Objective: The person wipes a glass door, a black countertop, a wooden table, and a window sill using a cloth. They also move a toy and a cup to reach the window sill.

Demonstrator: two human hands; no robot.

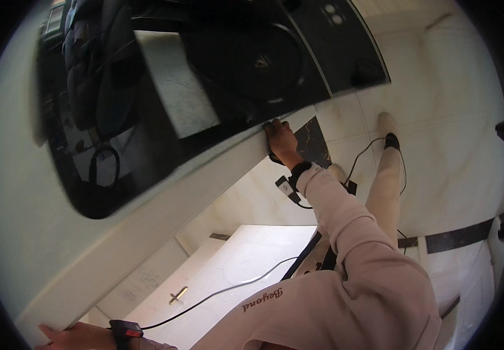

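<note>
A white table with a glossy black glass top spans the upper left, slightly blurred. My right hand curls its fingers over the white long edge, beside the glass. Something small and dark shows at those fingertips; I cannot tell what. At the lower left, my left hand is at the other end of the same edge, thumb against it and fingers partly cut off by the frame. Each wrist wears a black band, and a small box with a red mark sits on the left one.
A black cable runs from the left wrist towards my body. Beside the right wrist hangs a small black device with a white label. Marble-look tiles cover the floor, where my foot stands. Another cable loops by my leg.
</note>
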